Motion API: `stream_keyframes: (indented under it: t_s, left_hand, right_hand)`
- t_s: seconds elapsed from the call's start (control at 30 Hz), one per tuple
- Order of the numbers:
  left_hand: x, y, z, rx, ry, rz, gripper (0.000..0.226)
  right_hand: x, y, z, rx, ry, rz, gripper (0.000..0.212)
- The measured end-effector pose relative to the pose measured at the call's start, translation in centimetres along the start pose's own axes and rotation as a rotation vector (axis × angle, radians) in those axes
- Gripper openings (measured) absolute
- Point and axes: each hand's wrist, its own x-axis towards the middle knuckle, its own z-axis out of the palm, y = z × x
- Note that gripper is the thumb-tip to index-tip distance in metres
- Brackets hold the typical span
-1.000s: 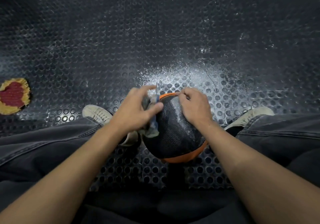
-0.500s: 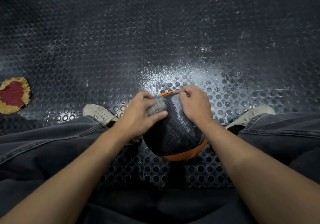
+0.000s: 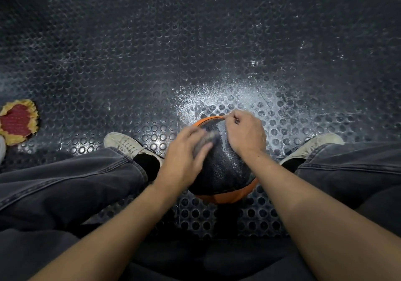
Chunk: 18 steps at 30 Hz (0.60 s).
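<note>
Left hand (image 3: 184, 161), fingers clamped round crumpled grey cloth (image 3: 208, 138) on black-and-orange rubber ball (image 3: 221, 170) sitting on studded black floor (image 3: 152, 74), should rub short firm strokes while right hand (image 3: 245, 134), gripping ball's far top, pins it.

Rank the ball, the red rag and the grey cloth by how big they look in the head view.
1. ball
2. red rag, though it lies farther off
3. grey cloth, blurred and partly hidden by the left hand, so unsure
</note>
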Motion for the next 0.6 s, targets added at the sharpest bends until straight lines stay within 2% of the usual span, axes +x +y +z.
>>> stream_keyframes:
  t_s: [0.07,0.1,0.17,0.23,0.3,0.37,0.43,0.5,0.6]
  left_hand:
    - [-1.6,0.1,-0.1,0.011,0.005,0.047,0.024]
    - [-0.9,0.0,-0.2,0.009,0.007,0.009,0.02]
    - [2.5,0.1,-0.3,0.014,0.024,-0.189,0.015]
    - [4.9,-0.3,-0.3,0.018,-0.006,-0.37,0.021]
    - [4.5,-0.4,-0.3,0.002,-0.017,-0.298,0.018]
    - [1.2,-0.2,-0.7,-0.01,-0.014,-0.08,0.021]
    - [-1.2,-0.1,-0.7,0.0,-0.032,0.068,0.024]
    - [-0.2,0.3,-0.7,0.022,-0.04,0.031,0.021]
    - [4.2,0.8,-0.1,-0.01,0.011,-0.236,0.026]
  right_hand:
    - [0.2,0.1,-0.5,0.024,-0.06,-0.028,0.03]
    - [0.0,-0.1,-0.6,0.028,-0.087,-0.049,0.028]
    - [-0.4,-0.6,-0.6,0.008,-0.093,-0.075,0.027]
    - [-1.1,-1.2,-0.3,-0.018,-0.049,-0.065,0.029]
    - [-1.2,-1.4,0.1,-0.017,-0.001,-0.04,0.03]
    - [-0.8,-1.0,0.4,-0.006,0.0,-0.003,0.026]
    - [-0.3,-0.5,0.3,0.01,-0.047,0.024,0.019]
    - [-0.2,-0.2,0.1,0.014,-0.097,0.014,0.022]
    - [-0.9,-0.6,-0.1,0.01,-0.066,0.009,0.032]
